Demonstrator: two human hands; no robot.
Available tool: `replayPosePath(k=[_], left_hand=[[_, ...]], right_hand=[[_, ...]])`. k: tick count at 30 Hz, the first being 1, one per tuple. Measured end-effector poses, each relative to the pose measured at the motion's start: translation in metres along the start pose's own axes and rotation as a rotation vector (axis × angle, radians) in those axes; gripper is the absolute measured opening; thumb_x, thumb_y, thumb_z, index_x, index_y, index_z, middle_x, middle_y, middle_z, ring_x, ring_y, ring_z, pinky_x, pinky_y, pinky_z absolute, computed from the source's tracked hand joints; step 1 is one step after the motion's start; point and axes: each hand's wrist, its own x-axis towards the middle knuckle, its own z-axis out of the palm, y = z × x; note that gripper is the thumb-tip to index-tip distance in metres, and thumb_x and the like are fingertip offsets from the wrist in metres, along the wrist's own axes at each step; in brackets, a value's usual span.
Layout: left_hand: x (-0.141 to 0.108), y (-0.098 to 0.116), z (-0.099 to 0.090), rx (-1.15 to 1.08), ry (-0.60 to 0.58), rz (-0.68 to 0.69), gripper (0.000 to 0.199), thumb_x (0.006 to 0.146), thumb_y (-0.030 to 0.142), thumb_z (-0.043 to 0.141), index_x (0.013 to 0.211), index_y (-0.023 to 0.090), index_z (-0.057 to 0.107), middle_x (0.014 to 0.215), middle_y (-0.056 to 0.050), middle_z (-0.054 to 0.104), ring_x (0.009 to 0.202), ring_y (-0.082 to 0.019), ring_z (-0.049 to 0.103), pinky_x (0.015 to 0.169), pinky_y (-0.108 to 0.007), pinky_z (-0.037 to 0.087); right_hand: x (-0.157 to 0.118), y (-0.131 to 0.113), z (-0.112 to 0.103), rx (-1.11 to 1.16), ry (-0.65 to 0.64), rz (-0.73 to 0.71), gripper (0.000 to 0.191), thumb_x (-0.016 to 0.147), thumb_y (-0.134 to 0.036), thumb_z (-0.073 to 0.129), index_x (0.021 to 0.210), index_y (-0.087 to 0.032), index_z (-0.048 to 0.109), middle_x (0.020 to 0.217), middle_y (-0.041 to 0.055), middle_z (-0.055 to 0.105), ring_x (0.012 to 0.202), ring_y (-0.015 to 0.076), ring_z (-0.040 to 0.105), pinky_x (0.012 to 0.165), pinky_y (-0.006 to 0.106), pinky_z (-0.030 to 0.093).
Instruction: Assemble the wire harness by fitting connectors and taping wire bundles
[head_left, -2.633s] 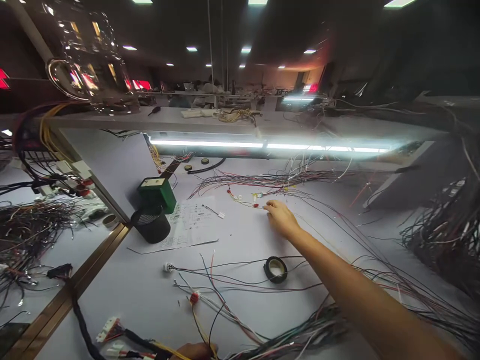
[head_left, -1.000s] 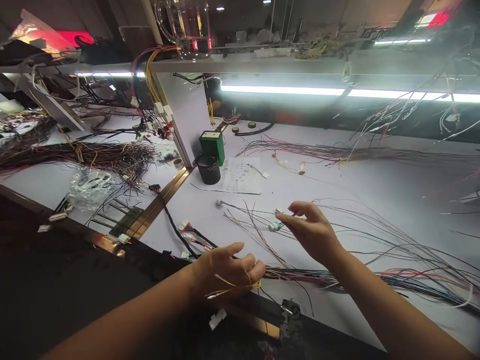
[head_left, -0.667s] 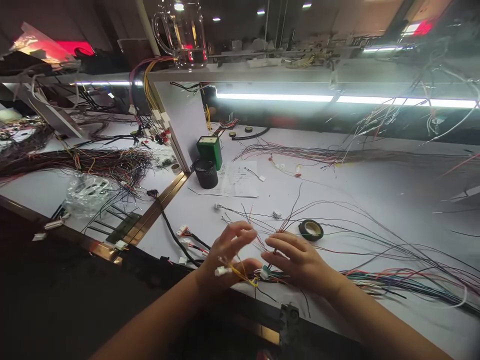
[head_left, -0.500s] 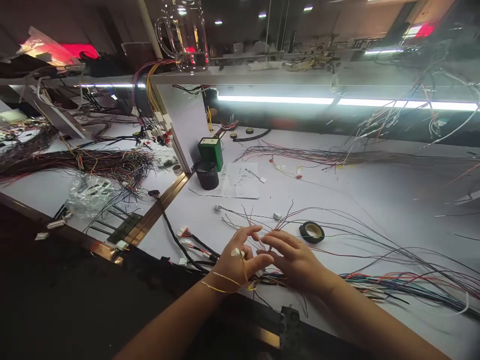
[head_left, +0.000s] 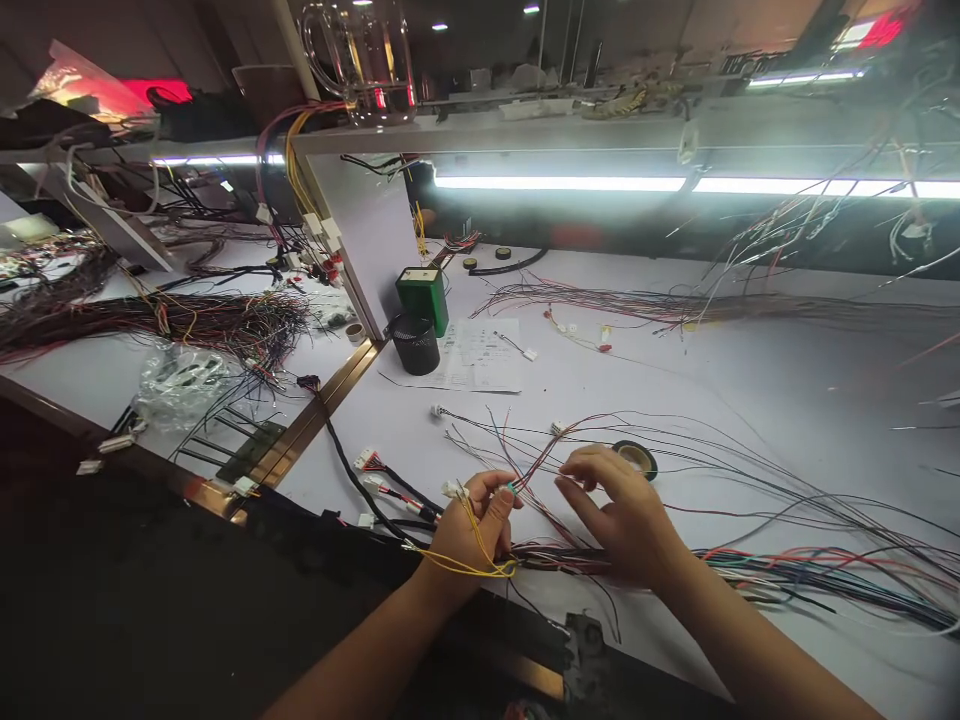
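My left hand (head_left: 476, 520) is closed, thumb against fingers, on a few thin wires (head_left: 536, 462) that fan out up and to the right. A small teal bit (head_left: 511, 488) shows at its thumb tip; what it is I cannot make out. Yellow wires (head_left: 461, 570) with a white connector (head_left: 454, 490) lie across the back of this hand. To the right, my right hand (head_left: 619, 505) is raised over the wire bundle (head_left: 555, 555), thumb and curved fingers apart, nothing visible between them. Behind it lies a roll of black tape (head_left: 636, 460), partly covered by the fingers.
Black-sleeved cables with connectors (head_left: 367, 460) lie left of my hands. Farther back stand a black mesh cup (head_left: 415, 346) and a green box (head_left: 424, 298) beside a printed sheet (head_left: 487, 365). A shelf (head_left: 525, 140) with a glass mug (head_left: 375, 70) crosses above.
My hands have moved apart; the right drew back to the right. The left thumb has closed on the wires, and the teal bit now shows. The view has shifted slightly.
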Motion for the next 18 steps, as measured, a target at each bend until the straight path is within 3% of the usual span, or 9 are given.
replayPosePath(k=[2,4,10,16,18], left_hand=[[-0.003,0.000,0.000,0.018,-0.016,-0.022,0.040,0.086,0.047,0.055,0.111,0.017,0.053,0.065,0.003,0.053,0.049,-0.006,0.046,0.048,-0.019,0.035],[-0.006,0.001,0.001,0.027,-0.008,-0.040,0.041,0.083,0.047,0.059,0.110,0.016,0.053,0.055,0.007,0.046,0.048,-0.007,0.046,0.048,-0.019,0.035],[-0.008,-0.002,0.005,-0.003,0.029,0.001,0.041,0.079,0.048,0.063,0.102,0.015,0.056,0.055,0.008,0.042,0.046,-0.006,0.043,0.047,-0.019,0.035],[-0.001,-0.013,0.001,-0.082,0.110,-0.017,0.043,0.080,0.052,0.060,0.103,0.017,0.050,0.075,0.000,0.059,0.041,-0.004,0.044,0.040,-0.018,0.032],[-0.001,-0.016,-0.001,-0.087,0.088,-0.003,0.043,0.080,0.051,0.061,0.104,0.017,0.050,0.072,0.001,0.059,0.043,-0.005,0.045,0.042,-0.019,0.033]], right_hand=[[0.000,-0.010,0.002,0.137,-0.226,0.175,0.017,0.088,-0.035,0.056,0.080,-0.023,0.063,0.075,0.0020,0.063,0.069,0.0171,0.058,0.063,0.030,0.047],[0.002,-0.019,0.007,0.254,-0.341,0.304,0.024,0.087,-0.040,0.055,0.076,-0.022,0.065,0.070,0.0006,0.062,0.067,0.0159,0.057,0.062,0.028,0.044],[0.002,-0.026,0.024,0.684,-0.301,0.661,0.027,0.082,-0.044,0.059,0.072,-0.020,0.058,0.054,-0.0054,0.049,0.049,0.0101,0.043,0.048,0.023,0.033],[-0.002,-0.021,0.021,0.669,-0.137,0.623,0.026,0.082,-0.040,0.059,0.067,-0.020,0.054,0.055,-0.0049,0.048,0.053,0.0105,0.043,0.052,0.023,0.035],[0.000,-0.018,0.018,0.603,-0.108,0.639,0.027,0.082,-0.044,0.059,0.071,-0.020,0.056,0.057,-0.0044,0.051,0.053,0.0109,0.045,0.053,0.023,0.036]])
